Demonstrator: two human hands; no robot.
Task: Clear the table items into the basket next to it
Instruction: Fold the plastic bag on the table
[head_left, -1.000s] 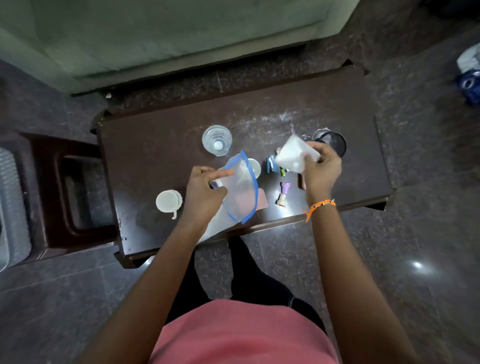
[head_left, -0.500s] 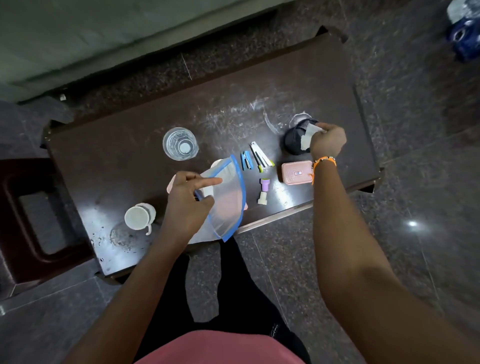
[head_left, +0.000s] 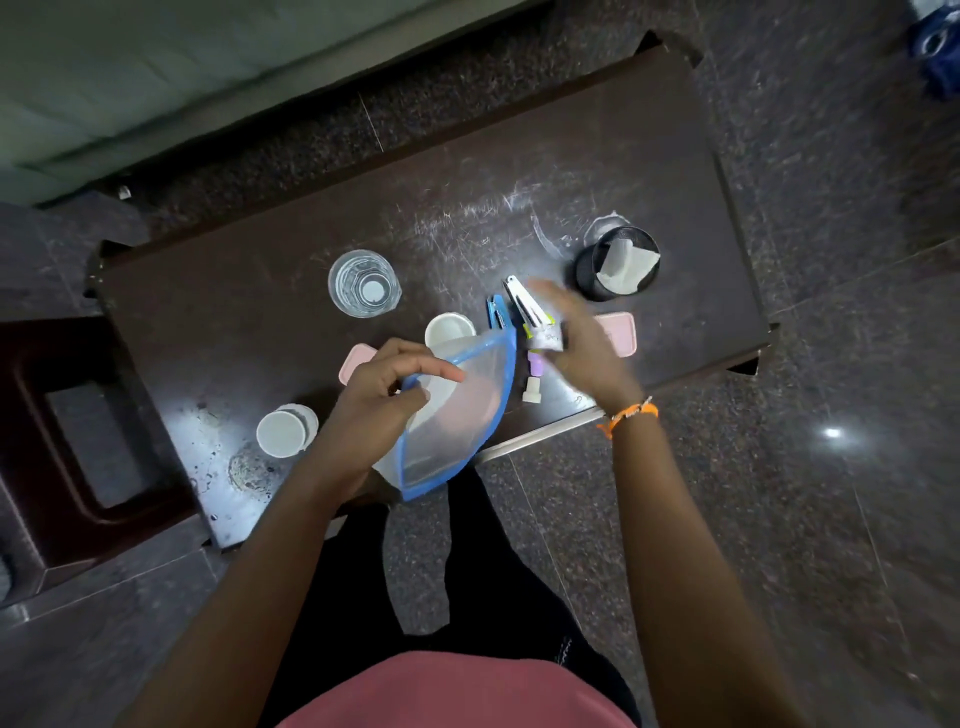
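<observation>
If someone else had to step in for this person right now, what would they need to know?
Left hand: holding the blue-edged clear pouch open above the table's near edge.
Right hand: blurred, over the small clips and tubes; whether it grips anything is unclear.
Done: white paper sits in the black cup.
Left on the table: glass, two white cups, pink case, black cup, small items.

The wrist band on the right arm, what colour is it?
Orange wrist band, head view.
</observation>
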